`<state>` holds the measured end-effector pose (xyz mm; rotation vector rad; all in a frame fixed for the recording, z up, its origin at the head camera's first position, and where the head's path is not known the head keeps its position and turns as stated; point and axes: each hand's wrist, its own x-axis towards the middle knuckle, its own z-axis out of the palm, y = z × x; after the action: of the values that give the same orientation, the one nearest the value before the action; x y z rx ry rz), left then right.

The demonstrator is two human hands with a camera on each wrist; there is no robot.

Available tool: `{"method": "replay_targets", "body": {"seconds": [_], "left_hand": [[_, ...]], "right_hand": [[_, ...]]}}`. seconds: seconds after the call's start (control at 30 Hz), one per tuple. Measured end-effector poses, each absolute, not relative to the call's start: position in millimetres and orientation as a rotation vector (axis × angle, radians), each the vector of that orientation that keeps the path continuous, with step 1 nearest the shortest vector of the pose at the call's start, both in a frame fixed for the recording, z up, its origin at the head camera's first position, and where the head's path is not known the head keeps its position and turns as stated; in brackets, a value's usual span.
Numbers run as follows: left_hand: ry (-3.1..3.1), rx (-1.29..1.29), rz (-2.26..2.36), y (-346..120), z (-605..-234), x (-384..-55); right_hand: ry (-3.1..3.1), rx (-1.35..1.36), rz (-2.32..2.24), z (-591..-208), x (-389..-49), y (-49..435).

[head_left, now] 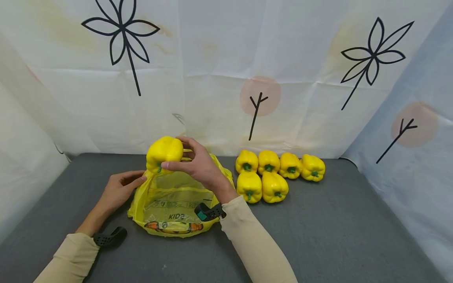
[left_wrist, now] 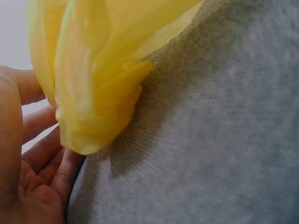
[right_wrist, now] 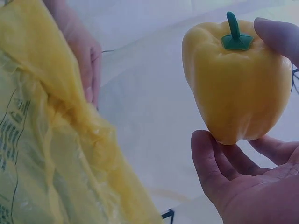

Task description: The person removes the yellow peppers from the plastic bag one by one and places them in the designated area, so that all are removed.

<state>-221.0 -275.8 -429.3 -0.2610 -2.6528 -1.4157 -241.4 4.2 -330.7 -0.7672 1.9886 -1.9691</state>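
My right hand [head_left: 203, 163] holds a yellow bell pepper [head_left: 164, 152] above the back left part of a yellow plastic bag [head_left: 177, 228]. Thumb and fingers grip this pepper [right_wrist: 238, 88] at its two ends in the right wrist view, its green stem near the thumb. The bag's mouth is spread wide, and printing shows on its inside. At the bag's left rim, my left hand [head_left: 120, 190] pinches the plastic. Up close, the left wrist view has the bag's folded edge [left_wrist: 88, 107] between thumb and fingers [left_wrist: 39, 123], partly hiding the fingertips.
Several yellow bell peppers [head_left: 268, 162] stand in two rows to the bag's right on the grey table [head_left: 336, 228]. A white cloth [head_left: 219, 51] with plant drawings hangs behind the table. Black bands [head_left: 111, 237] circle both wrists.
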Motion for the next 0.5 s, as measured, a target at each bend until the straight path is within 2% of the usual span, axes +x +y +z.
{"method": "replay_targets", "body": {"seconds": [0.5], "left_hand": [[-2.660, -0.229, -1.399, -275.8, -427.9, -219.3]], "right_hand": [[1.918, -0.835, -2.014, -313.2, -230.2, 5.0]]}}
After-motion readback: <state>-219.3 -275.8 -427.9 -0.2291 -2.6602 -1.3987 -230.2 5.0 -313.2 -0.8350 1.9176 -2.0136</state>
